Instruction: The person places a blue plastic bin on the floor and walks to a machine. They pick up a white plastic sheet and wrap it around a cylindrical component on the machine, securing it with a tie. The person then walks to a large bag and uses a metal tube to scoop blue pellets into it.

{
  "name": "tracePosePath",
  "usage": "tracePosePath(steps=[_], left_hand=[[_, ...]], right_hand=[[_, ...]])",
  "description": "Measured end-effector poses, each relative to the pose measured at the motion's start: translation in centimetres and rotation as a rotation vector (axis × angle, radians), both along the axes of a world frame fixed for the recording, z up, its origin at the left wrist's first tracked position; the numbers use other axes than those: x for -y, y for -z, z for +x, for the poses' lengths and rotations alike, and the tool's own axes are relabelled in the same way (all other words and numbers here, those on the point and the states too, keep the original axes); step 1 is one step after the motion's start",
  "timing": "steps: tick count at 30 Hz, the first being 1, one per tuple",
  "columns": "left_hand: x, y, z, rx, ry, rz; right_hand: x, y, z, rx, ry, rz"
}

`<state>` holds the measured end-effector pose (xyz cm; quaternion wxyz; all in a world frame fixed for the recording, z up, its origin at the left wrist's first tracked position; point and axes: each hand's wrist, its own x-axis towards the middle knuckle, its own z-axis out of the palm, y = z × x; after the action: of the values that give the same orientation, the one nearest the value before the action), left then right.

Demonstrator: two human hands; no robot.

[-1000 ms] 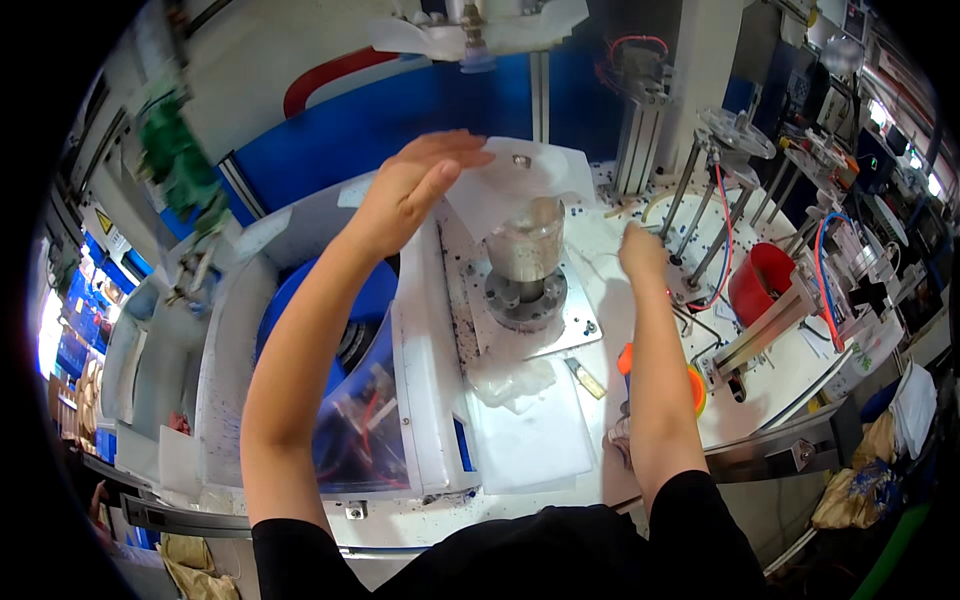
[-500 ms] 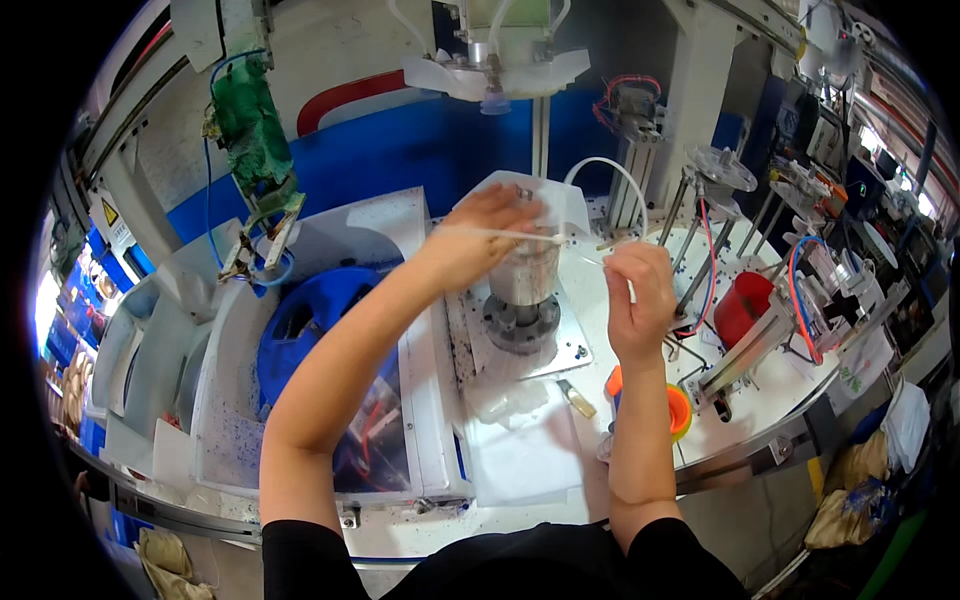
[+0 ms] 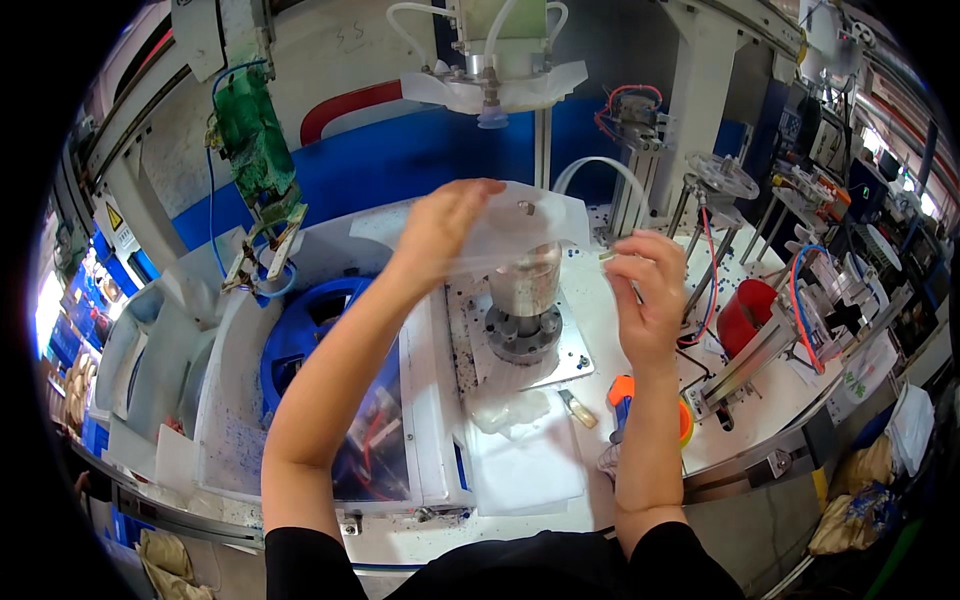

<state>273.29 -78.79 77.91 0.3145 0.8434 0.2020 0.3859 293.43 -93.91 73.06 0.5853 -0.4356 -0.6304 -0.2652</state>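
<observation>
Your left hand (image 3: 445, 225) grips a translucent plastic sheet (image 3: 520, 228) at frame centre, directly above the metal cylinder (image 3: 525, 285). Your right hand (image 3: 650, 290), right of centre, pinches a small object (image 3: 606, 257); its nature cannot be told.

The clear plastic sheet (image 3: 520, 228) veils the top of the metal cylinder (image 3: 524, 290), so its upper face cannot be made out. The left hand (image 3: 445, 225) hides the sheet's edge at nine o'clock. What the right hand (image 3: 648, 290) pinches is too small to tell. At six o'clock the frame's rim cuts off the dark sleeves (image 3: 480, 565).
</observation>
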Motion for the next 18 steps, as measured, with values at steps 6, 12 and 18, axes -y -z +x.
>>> tracePosePath(steps=[6, 12, 18], left_hand=[[0.3, -3.3, 0.4, 0.021, 0.168, -0.542], [0.3, -3.4, 2.7, 0.218, 0.050, -0.611], [-0.8, -3.1, 5.2, 0.268, -0.100, -0.587]], right_hand=[[-2.2, -2.7, -0.7, 0.177, -0.161, -0.233], [-6.0, -3.5, 0.8, -0.791, -1.075, -0.376], [-9.7, -5.3, 1.8, -0.797, -0.625, -0.510]])
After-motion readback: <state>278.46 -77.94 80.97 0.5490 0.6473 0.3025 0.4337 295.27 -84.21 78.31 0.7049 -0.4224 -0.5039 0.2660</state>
